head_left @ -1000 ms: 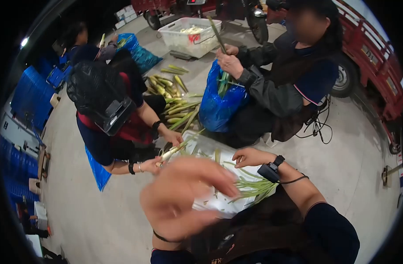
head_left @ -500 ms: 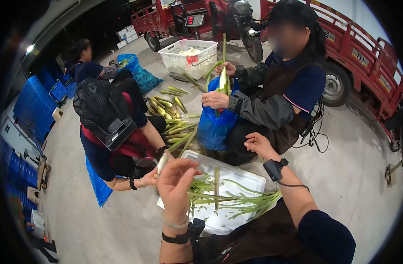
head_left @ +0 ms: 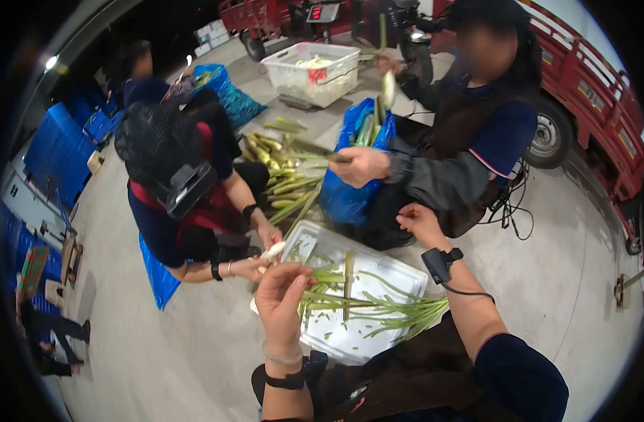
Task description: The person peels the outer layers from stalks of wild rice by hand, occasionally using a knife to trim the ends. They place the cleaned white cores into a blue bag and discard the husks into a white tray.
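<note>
My left hand [head_left: 282, 299] hovers over the left side of a white tray [head_left: 320, 239], its thumb and index finger curled together. My right hand [head_left: 422, 224] hangs beyond the tray's right side with thumb and fingertips pinched. Whatever is between the fingertips of either hand is too small to make out. Thin green stems [head_left: 399, 311] lie fanned across the tray among scattered green bits. One thicker brownish stalk [head_left: 348, 285] lies across them. Just beyond my left hand, a co-worker's hands hold a white peeled shoot [head_left: 273, 250].
Unpeeled green shoots [head_left: 283, 186] are piled on the floor past the tray. Across from me a person holds a shoot [head_left: 388, 90] above a blue bag [head_left: 350, 200]. Farther back stand a white crate [head_left: 318, 77] and red three-wheeled vehicles [head_left: 589, 105].
The person across has lifted a shoot away from the blue bag, hands now apart. The co-worker's peeled shoot has tipped from upright to nearly level. My hands stay almost in place.
</note>
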### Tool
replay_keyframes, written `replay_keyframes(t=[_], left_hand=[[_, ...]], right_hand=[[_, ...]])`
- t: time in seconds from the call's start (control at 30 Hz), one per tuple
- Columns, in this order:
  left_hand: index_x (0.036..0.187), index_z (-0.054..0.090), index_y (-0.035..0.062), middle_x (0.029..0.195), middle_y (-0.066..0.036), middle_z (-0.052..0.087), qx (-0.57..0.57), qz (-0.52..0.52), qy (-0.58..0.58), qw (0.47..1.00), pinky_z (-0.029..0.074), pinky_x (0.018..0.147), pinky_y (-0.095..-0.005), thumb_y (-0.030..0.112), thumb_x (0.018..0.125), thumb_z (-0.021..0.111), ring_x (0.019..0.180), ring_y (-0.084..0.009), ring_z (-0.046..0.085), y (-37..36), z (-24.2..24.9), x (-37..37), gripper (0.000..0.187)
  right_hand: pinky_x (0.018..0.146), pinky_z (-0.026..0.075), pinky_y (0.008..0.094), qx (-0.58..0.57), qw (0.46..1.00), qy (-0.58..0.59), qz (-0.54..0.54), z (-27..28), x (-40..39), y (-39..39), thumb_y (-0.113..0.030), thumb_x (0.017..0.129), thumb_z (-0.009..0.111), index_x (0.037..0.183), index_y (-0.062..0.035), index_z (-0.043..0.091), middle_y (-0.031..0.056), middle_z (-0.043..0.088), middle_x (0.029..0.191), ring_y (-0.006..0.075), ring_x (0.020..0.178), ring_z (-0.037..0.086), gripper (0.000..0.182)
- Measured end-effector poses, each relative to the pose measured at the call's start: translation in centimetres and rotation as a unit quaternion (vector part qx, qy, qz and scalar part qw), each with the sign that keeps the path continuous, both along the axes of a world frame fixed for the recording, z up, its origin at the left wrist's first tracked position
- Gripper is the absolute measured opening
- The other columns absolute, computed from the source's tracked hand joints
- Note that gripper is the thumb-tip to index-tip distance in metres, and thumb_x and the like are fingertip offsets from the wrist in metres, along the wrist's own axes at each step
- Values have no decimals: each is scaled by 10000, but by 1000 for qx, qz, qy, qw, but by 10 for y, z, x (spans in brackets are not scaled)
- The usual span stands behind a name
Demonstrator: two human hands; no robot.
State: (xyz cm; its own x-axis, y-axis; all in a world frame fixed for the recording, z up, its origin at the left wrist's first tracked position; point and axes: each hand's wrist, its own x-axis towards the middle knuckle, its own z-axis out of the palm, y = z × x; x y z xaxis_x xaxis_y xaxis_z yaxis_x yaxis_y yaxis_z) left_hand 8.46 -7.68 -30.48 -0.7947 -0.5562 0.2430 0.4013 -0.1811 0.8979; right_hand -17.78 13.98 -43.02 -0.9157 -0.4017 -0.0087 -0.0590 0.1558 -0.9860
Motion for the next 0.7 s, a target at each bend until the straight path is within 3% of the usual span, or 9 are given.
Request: replay_keyframes(t=[0.07, 0.33, 0.7], left_hand=[[1023, 572, -30, 943, -118, 642, -10, 18, -34, 999, 511, 787, -299, -15, 863, 583, 833, -173, 618, -8, -8, 13, 161], [1052, 569, -19, 960, -111, 626, 39, 129, -30, 990, 496, 778, -311, 2, 883, 559, 880, -169, 594, -36, -32, 43, 170], [1021, 578, -24, 926, -109, 639, 59, 106, -63, 991, 505, 752, -292, -7, 871, 579, 822, -160, 605, -19, -55, 46, 150]], right_hand=[[576, 457, 235, -37, 999, 3, 15, -9, 0, 2, -80, 818, 682, 962, -21, 594, 39, 620, 780, 103, 672, 592, 179], [619, 443, 225, 12, 999, -38, 3, -4, -2, 0, -125, 830, 674, 972, -34, 618, 38, 641, 813, 100, 708, 600, 177], [612, 431, 217, 13, 999, -46, -3, 2, 8, 0, -132, 823, 684, 979, -37, 614, 22, 624, 819, 94, 703, 586, 195]])
